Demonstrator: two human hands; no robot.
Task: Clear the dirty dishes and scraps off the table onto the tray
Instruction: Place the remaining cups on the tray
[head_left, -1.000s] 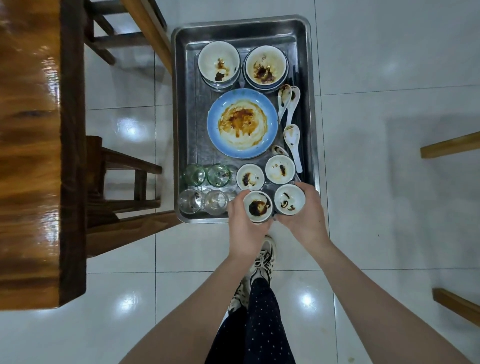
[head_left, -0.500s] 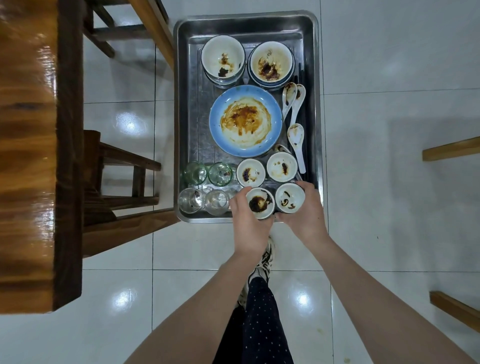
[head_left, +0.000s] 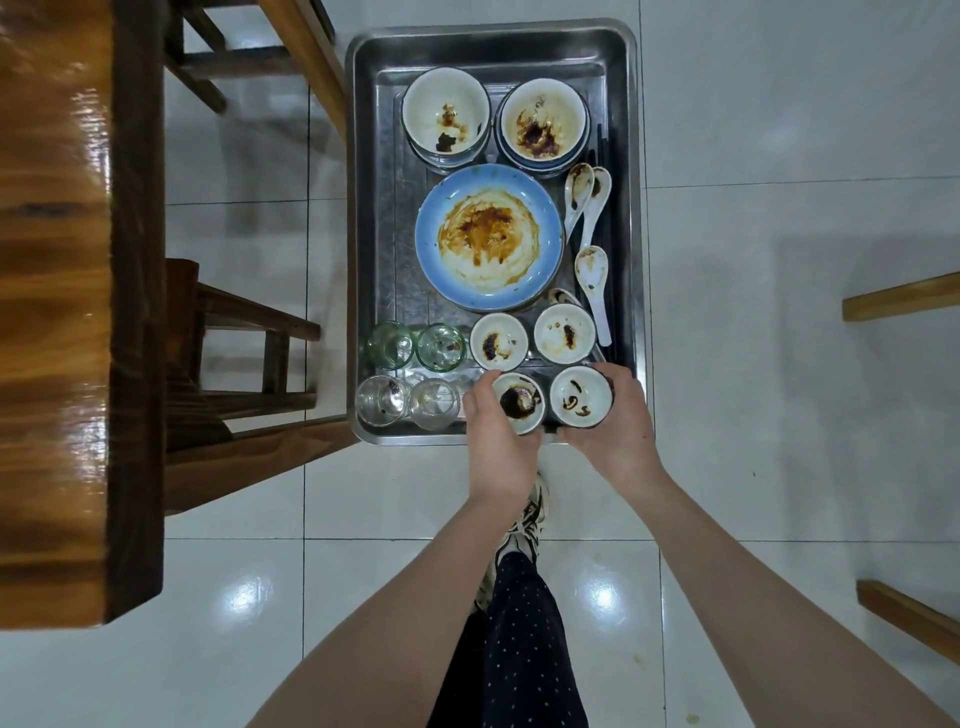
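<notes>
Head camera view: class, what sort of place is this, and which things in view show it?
Probably a dining room or small eatery: a glossy brown wooden table beside wooden chairs, a white tiled floor, and a rectangular steel tray loaded with a sauce-smeared round blue plate and dirty white bowls.

Tray: bare silver-grey steel. Plate: light blue, orange-brown sauce smear. Bowls: white inside, dark brown stains. Near-left sauce dish and near-right sauce dish: white, black-brown blotches. Soup spoons: white, brown-stained. Chopsticks: black. Green-tinted glasses, clear glasses. Counter: glossy brown wood grain. Floor: glossy white tile. Trousers: dark navy, small white dots.
</notes>
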